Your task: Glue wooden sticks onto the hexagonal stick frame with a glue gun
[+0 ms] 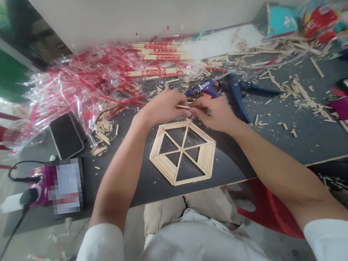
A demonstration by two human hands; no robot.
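Just beyond a hexagonal frame of pale wooden sticks (182, 150), both of my hands meet over the dark table (131, 197). My left hand (169, 105) pinches one end of a short pale stick (183, 106), and the fingers of my right hand (212, 111) are closed on its other end. The hexagon lies flat, with spokes joining at its centre and layered sticks along its sides. Behind my right hand rests a blue glue gun (203, 88), partly hidden by the fingers.
Blue-handled cutters (238, 97) lie right of my right hand. Red and clear wrappers (85, 80) heap at the back left, beside bundled sticks (161, 50). A phone (66, 135) and a purple power strip (43, 184) are on the left. Stick scraps (306, 97) litter the right side.
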